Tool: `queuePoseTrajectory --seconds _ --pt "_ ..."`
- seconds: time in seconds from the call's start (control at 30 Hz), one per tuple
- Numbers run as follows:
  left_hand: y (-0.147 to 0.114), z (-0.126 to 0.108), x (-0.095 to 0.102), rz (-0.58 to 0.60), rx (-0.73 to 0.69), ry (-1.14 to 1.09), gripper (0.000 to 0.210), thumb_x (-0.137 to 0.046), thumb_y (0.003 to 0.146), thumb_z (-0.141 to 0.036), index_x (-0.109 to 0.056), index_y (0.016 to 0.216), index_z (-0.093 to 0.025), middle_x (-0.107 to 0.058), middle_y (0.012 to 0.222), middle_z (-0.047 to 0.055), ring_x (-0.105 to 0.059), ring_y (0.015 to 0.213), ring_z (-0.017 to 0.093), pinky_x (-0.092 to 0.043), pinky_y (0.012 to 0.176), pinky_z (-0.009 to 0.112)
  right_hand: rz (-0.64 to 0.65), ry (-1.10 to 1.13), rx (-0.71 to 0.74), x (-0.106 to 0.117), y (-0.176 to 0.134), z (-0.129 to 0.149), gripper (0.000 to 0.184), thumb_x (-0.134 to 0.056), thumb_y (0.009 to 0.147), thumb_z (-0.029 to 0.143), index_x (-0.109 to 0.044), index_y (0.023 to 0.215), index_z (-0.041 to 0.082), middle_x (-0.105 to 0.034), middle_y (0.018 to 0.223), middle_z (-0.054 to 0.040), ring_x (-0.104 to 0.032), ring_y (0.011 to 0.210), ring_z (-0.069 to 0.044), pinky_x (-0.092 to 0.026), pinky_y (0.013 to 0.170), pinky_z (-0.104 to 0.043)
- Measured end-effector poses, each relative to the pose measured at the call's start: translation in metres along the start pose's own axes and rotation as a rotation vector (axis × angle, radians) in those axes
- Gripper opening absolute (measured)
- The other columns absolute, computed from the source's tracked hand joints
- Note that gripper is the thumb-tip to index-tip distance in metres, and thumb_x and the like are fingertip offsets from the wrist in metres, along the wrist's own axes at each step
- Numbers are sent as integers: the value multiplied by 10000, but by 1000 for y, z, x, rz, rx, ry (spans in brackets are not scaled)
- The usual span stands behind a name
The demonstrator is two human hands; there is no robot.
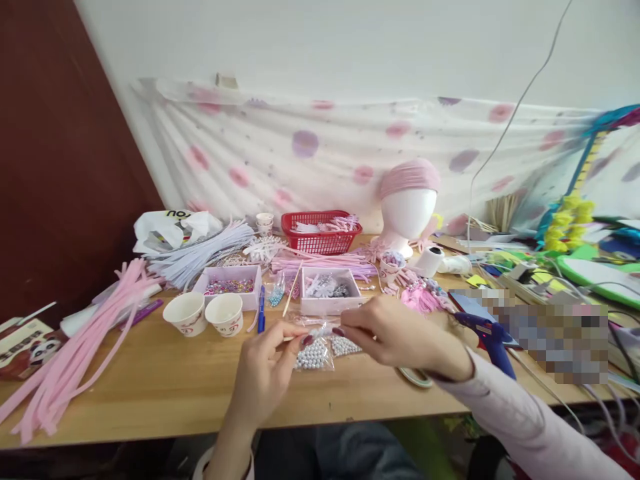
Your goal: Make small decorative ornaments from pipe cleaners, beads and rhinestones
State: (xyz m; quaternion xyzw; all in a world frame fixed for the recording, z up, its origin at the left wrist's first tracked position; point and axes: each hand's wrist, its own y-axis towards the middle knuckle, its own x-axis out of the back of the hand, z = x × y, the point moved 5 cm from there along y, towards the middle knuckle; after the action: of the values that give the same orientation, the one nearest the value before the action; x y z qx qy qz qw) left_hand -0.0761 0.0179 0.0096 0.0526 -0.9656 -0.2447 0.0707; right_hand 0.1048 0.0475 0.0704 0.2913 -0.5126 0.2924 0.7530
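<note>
In front of me, above the table, my left hand point(265, 367) pinches one end of a small whitish piece point(321, 331) between thumb and forefinger. My right hand point(393, 333) is closed too, its fingertips at the piece's other end. The piece is too small and blurred to name its kind. Just below it on the table lies a clear bag of silvery-white beads point(315, 356). A second bag of similar beads point(344, 345) lies to its right, partly covered by my right hand.
Behind the hands are a white box of pale pieces point(330, 308), a box of colored beads point(200, 285), two paper cups point(225, 316) and a blue marker point(261, 310). A blue glue gun point(493, 337) lies right; pink fuzzy stems point(90, 340) left. A foam head point(409, 213) stands behind.
</note>
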Motion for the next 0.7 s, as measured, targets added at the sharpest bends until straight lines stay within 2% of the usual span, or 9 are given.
queuePoseTrajectory --seconds 0.07,0.13,0.23,0.27,0.33,0.4,0.47,0.57,0.7 --pt "2 2 5 76 110 -201 122 -724 824 -281 -741 759 -179 -771 680 57 -740 605 184 -604 581 226 160 301 67 7 0 -8 457 -449 987 363 -324 577 206 -273 535 70 -256 492 -83 -222 496 -248" --pt "4 8 6 57 195 -403 193 -781 783 -346 -723 734 -168 -765 642 59 -735 562 186 -610 561 236 223 560 73 5 0 -15 492 -458 983 463 -325 581 212 -262 546 77 -263 493 -81 -233 477 -234" --pt "6 17 2 -133 217 -545 265 -822 734 -402 -698 743 -168 -771 647 53 -745 570 191 -607 542 227 57 736 31 -10 2 -15 451 -373 998 520 -405 669 213 -358 592 63 -325 506 -93 -282 482 -228" --pt "5 20 0 -218 199 -527 254 -807 752 -400 -696 760 -172 -777 667 50 -753 597 191 -611 562 227 -33 715 -6 -15 1 -13 430 -324 1016 490 -399 692 216 -364 603 61 -330 510 -96 -293 491 -228" --pt "2 20 -3 -324 121 -362 164 -752 817 -339 -708 801 -181 -789 721 46 -763 654 183 -619 622 228 -111 468 -71 -24 -2 -4 325 -339 1021 346 -430 742 206 -422 636 41 -376 553 -108 -300 531 -236" --pt "-2 14 -7 -323 3 -129 68 -699 853 -249 -732 850 -190 -795 769 46 -766 690 178 -616 658 225 -110 147 -129 -27 -5 6 236 -386 979 220 -462 757 194 -408 608 45 -325 527 -107 -235 520 -255" --pt "-5 7 -11 -257 -101 42 88 -664 860 -188 -747 888 -198 -796 803 47 -767 716 181 -611 672 223 -57 -61 -134 -23 -8 13 230 -416 955 186 -488 736 183 -378 570 53 -260 496 -101 -174 512 -279" --pt "-9 0 -12 -176 -159 121 116 -646 859 -167 -748 903 -202 -795 817 46 -766 732 182 -605 681 216 14 -136 -68 -7 -12 18 287 -454 965 229 -508 689 175 -415 564 41 -286 495 -93 -164 520 -285" --pt "-13 -9 -9 -153 -55 56 83 -667 846 -200 -750 845 -199 -788 768 43 -759 684 177 -600 651 209 60 -50 -4 25 -14 11 340 -471 967 227 -474 631 174 -404 539 50 -324 487 -78 -200 518 -260"
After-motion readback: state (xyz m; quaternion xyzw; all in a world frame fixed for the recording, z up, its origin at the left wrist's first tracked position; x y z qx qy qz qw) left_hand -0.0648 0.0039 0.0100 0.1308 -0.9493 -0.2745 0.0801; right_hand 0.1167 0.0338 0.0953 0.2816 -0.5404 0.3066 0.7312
